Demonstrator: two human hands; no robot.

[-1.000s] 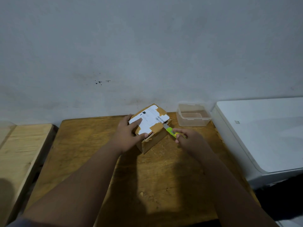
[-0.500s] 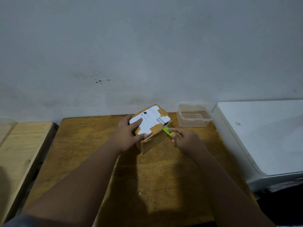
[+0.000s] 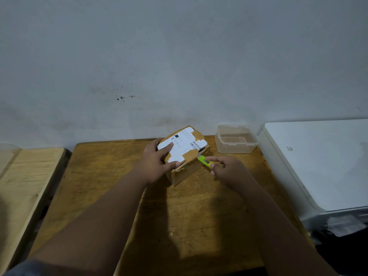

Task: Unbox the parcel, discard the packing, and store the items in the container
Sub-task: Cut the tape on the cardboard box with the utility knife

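Note:
A small brown cardboard parcel with a white shipping label and brown tape strips stands on the wooden table. My left hand lies flat on the parcel's top and near corner, holding it down. My right hand grips a green utility knife, whose tip touches the parcel's right upper edge under the taped flap. A clear plastic container, with nothing visible inside, stands to the right of the parcel near the wall.
A white appliance stands against the table's right side. A lighter wooden bench sits to the left, across a narrow gap. The grey wall rises right behind the table.
My right hand slid the knife along the parcel's right edge, first in toward the box and then slightly back toward me. My left hand stayed on the parcel.

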